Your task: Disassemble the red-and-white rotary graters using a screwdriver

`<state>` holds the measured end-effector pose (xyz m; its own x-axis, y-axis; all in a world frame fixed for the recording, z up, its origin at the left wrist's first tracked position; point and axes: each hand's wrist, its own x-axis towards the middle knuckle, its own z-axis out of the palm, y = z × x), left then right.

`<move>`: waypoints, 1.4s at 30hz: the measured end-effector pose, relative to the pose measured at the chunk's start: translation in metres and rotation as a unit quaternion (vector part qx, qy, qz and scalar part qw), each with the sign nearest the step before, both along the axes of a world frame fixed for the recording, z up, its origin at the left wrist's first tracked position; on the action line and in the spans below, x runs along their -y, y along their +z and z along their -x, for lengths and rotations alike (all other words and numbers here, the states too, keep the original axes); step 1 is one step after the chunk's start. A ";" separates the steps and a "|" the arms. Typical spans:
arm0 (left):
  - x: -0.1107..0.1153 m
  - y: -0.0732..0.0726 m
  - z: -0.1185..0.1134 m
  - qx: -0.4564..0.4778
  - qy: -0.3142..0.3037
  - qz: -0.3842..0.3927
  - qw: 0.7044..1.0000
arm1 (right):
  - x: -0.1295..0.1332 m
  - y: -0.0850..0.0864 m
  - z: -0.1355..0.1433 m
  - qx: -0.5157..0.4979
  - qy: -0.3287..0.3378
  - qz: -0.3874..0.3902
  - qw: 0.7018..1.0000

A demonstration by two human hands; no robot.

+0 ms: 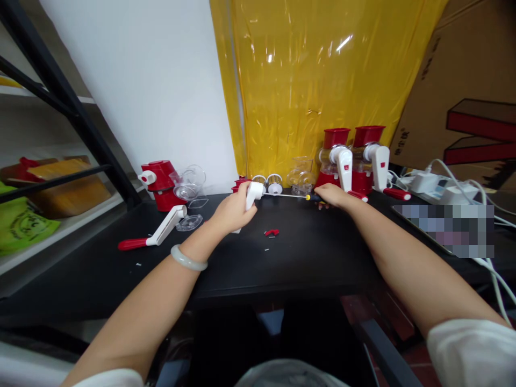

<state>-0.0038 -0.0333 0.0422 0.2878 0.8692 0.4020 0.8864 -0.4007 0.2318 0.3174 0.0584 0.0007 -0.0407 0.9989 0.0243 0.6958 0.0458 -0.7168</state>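
Observation:
My left hand (231, 212) is closed around a white plastic crank handle (253, 194), whose round end faces right. In my right hand (331, 194) is a screwdriver (312, 198) with a dark and yellow grip. Its long shaft runs left and the tip meets the round end of the white handle; whether it sits in a screw I cannot tell. On the black table below the hands lie a small red plastic piece (272, 233) and a few tiny screws or pins (266, 249). Another white crank with a red grip (161, 231) rests at the left.
A red grater body (161, 185) and clear plastic parts (189, 185) stand at the left. Two metal drums (274, 184) are at the back. Two assembled rotary graters (336, 156) stand at the right, near a blurred flat device (447, 228) and white cables (484, 199).

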 end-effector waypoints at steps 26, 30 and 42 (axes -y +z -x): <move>-0.028 -0.027 0.003 0.351 -0.045 0.182 0.918 | 0.040 0.026 0.021 0.287 -0.162 -0.377 0.866; -0.033 -0.030 0.002 0.392 -0.044 0.212 0.894 | 0.047 0.032 0.021 0.285 -0.153 -0.412 0.852; -0.021 -0.016 0.012 0.148 -0.038 0.059 0.986 | 0.018 0.018 0.009 0.074 0.012 -0.027 0.997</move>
<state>-0.0161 -0.0123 0.0264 0.2394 0.8955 0.3751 0.7409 -0.4182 0.5254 0.3080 0.0407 0.0189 -0.0718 0.9950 0.0700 0.7925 0.0995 -0.6016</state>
